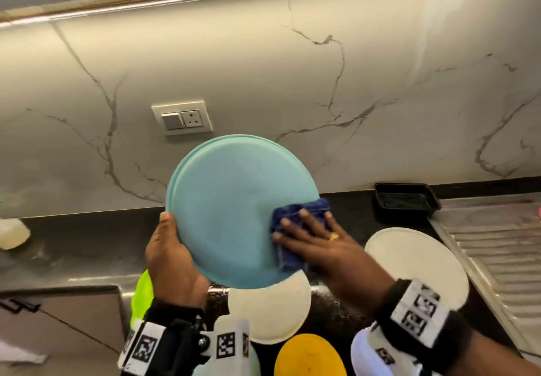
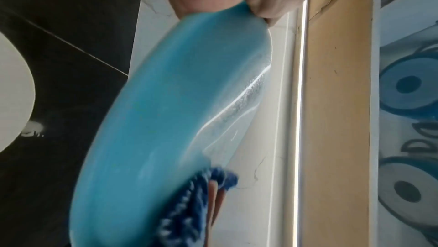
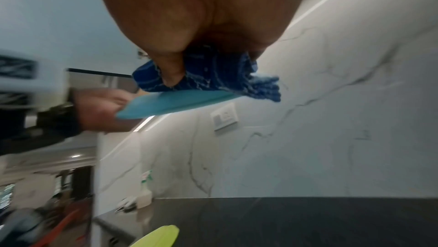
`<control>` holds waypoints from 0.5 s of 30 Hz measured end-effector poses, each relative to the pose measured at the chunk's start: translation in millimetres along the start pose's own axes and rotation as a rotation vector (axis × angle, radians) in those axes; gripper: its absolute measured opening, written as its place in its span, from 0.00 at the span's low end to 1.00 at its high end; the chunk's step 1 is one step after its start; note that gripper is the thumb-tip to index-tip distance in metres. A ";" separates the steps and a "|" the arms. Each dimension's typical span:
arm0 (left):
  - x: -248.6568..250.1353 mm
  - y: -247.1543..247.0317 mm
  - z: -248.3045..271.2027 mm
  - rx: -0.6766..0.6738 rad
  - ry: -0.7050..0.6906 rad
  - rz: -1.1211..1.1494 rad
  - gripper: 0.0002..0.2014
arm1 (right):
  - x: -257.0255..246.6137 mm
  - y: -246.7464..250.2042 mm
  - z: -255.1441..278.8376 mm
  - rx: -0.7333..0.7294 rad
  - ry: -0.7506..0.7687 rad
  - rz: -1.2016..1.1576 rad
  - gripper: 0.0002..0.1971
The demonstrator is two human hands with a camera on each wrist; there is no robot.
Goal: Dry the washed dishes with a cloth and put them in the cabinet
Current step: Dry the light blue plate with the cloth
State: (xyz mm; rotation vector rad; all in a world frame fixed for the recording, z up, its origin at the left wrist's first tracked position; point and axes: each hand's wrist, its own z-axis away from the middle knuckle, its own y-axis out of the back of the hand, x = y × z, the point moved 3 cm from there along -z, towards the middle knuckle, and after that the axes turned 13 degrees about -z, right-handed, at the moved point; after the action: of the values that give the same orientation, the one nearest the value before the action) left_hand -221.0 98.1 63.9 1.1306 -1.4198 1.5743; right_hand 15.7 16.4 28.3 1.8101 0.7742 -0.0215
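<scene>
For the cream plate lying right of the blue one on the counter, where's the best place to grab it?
Probably at its near rim, coming from above. The cream plate lies flat, apparently upside down, on the dark counter, so fingers must hook under that exposed edge.

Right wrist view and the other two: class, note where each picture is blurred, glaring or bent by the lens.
Head view: sharp, light strip glares along the wall top, straight edges bow. Left wrist view: blue plate smeared, bright streak on its wet rim. Right wrist view: soft throughout, left hand and blue cloth blurred.
</scene>
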 end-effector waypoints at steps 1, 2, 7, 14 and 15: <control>-1.3 -0.3 1.9 0.007 -0.016 -0.013 0.22 | 16.2 3.5 -2.0 0.013 -0.085 -0.092 0.37; -4.6 -3.3 4.2 -0.006 -0.020 -0.034 0.20 | 31.3 7.9 -6.8 0.023 -0.169 -0.191 0.38; -15.2 -27.9 21.8 -0.119 -0.050 -0.131 0.18 | 56.6 39.7 -60.1 0.117 -0.390 -0.415 0.32; 4.0 -35.6 4.4 -0.053 -0.133 -0.088 0.22 | -47.3 3.5 -73.5 -0.042 0.114 -0.114 0.33; 6.1 -29.8 0.0 -0.012 -0.124 -0.081 0.19 | -49.9 -5.4 -55.8 -0.080 0.155 -0.026 0.35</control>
State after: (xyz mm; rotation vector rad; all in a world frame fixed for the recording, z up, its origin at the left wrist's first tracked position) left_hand -195.5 101.8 80.3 1.2821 -1.4423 1.4591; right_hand -45.7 40.4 64.1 1.7403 0.8956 0.1322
